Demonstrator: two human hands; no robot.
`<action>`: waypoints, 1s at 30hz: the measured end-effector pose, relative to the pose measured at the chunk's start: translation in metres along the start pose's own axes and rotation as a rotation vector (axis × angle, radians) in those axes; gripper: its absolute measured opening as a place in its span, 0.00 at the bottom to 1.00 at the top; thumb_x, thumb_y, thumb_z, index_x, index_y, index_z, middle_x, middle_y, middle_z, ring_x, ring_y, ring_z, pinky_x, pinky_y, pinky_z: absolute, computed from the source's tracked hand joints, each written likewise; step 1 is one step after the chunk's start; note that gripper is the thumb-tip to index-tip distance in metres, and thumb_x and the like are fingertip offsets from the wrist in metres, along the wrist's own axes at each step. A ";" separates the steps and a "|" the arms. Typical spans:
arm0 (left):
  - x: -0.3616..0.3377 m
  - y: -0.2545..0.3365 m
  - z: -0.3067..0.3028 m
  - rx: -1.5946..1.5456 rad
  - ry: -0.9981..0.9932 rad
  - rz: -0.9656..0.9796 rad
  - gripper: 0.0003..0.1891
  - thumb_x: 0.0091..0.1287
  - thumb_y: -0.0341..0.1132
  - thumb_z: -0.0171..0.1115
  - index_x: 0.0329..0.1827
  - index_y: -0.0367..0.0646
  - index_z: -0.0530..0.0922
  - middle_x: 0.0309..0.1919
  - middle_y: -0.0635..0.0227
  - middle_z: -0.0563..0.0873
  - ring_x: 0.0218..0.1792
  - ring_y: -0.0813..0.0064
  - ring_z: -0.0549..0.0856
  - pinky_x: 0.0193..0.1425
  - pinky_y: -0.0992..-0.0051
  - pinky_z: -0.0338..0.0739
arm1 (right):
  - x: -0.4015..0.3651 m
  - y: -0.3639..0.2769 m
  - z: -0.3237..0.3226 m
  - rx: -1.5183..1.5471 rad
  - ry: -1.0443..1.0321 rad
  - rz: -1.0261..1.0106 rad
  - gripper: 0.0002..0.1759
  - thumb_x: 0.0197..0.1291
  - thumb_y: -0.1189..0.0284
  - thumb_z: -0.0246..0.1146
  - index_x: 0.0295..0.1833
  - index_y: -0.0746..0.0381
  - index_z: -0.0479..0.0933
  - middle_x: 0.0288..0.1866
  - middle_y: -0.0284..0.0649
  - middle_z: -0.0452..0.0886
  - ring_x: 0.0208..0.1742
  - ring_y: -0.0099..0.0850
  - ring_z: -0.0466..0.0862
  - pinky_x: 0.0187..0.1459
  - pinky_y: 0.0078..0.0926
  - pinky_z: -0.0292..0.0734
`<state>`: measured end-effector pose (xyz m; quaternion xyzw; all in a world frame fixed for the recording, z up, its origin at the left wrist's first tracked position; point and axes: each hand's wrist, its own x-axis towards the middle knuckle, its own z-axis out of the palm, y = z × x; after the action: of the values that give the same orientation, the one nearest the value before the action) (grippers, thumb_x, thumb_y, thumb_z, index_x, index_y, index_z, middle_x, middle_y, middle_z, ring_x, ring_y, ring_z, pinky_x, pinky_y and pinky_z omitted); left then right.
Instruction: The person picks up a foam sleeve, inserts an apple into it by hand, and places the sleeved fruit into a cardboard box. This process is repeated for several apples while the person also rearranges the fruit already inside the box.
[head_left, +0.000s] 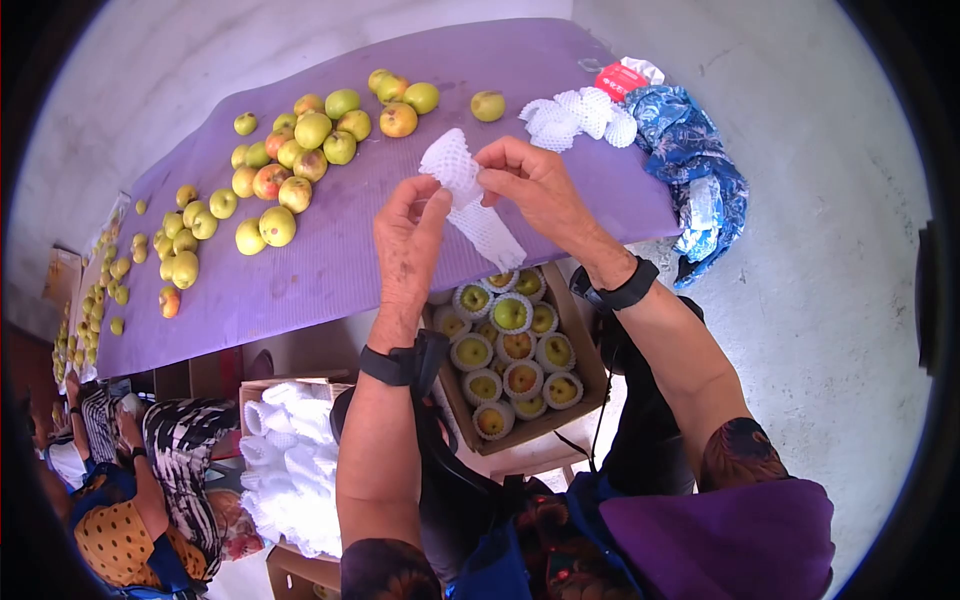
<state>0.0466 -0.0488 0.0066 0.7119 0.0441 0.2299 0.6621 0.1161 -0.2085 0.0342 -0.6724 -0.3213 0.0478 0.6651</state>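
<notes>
Above the purple table (pixel 340 265), my left hand (pixel 410 235) pinches the left edge of a white foam net (pixel 452 165). Its right edge is pinched between the thumb and fingers of my right hand (pixel 535 190). Another white foam net (pixel 488 235) lies just below it, reaching to the table's front edge. Under that edge, a cardboard box (pixel 592 375) holds several apples (pixel 512 313), each in a foam net. Loose green and reddish apples (pixel 312 130) are piled on the table, to the left of my hands.
Foam nets (pixel 575 115), a red packet (pixel 620 80) and blue patterned cloth (pixel 690 150) are at the table's right end. A box of white nets (pixel 295 465) stands lower left. Beside it sits another person (pixel 130 500). More apples (pixel 185 268) lie farther left.
</notes>
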 end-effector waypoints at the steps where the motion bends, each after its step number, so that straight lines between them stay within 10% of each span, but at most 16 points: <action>1: 0.000 -0.001 0.000 0.002 0.001 -0.006 0.13 0.66 0.35 0.62 0.47 0.35 0.79 0.34 0.70 0.83 0.35 0.82 0.80 0.34 0.81 0.74 | -0.001 0.001 0.000 0.019 -0.019 0.015 0.09 0.61 0.75 0.60 0.44 0.69 0.77 0.34 0.35 0.82 0.32 0.20 0.79 0.36 0.18 0.76; 23: -0.003 0.002 -0.005 -0.340 -0.125 -0.262 0.12 0.69 0.40 0.58 0.44 0.39 0.80 0.33 0.69 0.84 0.29 0.82 0.81 0.26 0.83 0.72 | -0.004 0.024 0.007 0.486 -0.123 0.166 0.07 0.61 0.77 0.53 0.44 0.64 0.72 0.37 0.37 0.79 0.37 0.24 0.82 0.40 0.24 0.81; 30: -0.006 -0.004 -0.002 -0.167 -0.012 -0.160 0.07 0.66 0.33 0.62 0.40 0.38 0.80 0.27 0.72 0.83 0.24 0.84 0.78 0.23 0.84 0.71 | -0.012 0.007 0.013 0.109 -0.003 0.095 0.14 0.56 0.78 0.56 0.49 0.66 0.73 0.49 0.44 0.77 0.45 0.30 0.81 0.45 0.29 0.79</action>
<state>0.0409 -0.0485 0.0015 0.6499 0.0776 0.1748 0.7356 0.1029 -0.2022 0.0221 -0.6498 -0.2870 0.0976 0.6971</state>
